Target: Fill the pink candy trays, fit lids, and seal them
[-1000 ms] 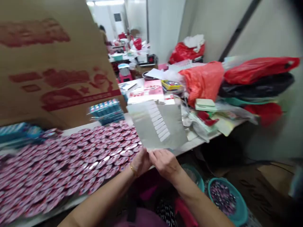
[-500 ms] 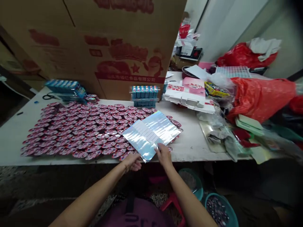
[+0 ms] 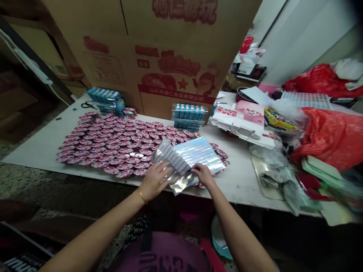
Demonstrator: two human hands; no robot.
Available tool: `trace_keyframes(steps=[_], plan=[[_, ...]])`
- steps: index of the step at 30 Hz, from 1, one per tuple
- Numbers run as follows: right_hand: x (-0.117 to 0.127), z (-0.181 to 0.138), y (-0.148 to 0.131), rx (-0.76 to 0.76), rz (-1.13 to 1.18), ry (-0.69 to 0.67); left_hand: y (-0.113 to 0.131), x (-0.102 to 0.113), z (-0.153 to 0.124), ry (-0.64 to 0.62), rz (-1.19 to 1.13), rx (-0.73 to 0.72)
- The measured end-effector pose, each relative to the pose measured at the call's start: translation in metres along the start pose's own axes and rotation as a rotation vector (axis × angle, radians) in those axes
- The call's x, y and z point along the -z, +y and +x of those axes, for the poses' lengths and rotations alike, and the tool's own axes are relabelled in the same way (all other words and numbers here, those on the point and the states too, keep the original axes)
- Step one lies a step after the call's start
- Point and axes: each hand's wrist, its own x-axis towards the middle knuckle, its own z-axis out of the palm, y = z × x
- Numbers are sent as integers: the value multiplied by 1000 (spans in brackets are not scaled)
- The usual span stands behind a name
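In the head view, a shiny silvery sheet with pale rectangular strips overlaps a second iridescent sheet. Both rest over the right part of a spread of small pink-and-red oval packs. My left hand, with a thin bracelet at the wrist, lies across the lower left of the striped sheet, fingers stretched out and thumb apart. My right hand pinches the sheets near where they overlap; which layers lie between its fingertips I cannot tell.
A tall cardboard carton stands behind the packs. Blue boxes in clear wrap stand at left and centre. Flat pink-and-white cartons, red plastic bags and loose plastic crowd the right. Black-handled scissors lie far left.
My left hand has moved from the sheet's lower corner up onto its left side, fingers spreading over it. The striped sheet now curves and shows its strips more clearly. The view has shifted left.
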Motion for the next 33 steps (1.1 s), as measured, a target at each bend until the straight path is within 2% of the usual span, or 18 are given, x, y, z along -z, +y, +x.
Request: trace_keyframes(steps=[1,3,5,8,13,15,19,23,27,30,33], plan=[[0,-4,-19,101,56,-47,7,13,9,-2,114,-77],[-5,-9,-57,233,123,-103,9,34,24,1,240,-141],[-19,-7,-88,288,135,-83,-6,50,36,-63,253,-161],[-52,8,-120,396,16,61,-56,65,46,-212,160,-132],[-117,49,-164,642,-478,233,-155,96,58,-385,9,-21],[-139,64,-183,710,-591,251,-186,112,59,-403,-45,17],[-172,93,-213,796,-651,247,-233,134,56,-378,-69,76],[-197,126,-224,808,-617,229,-271,140,51,-358,-86,138],[-214,156,-230,797,-555,98,-303,138,47,-373,-125,224],[-217,169,-241,782,-476,6,-322,127,47,-329,-89,267],[-208,172,-254,699,-361,-80,-339,106,50,-252,-42,343]])
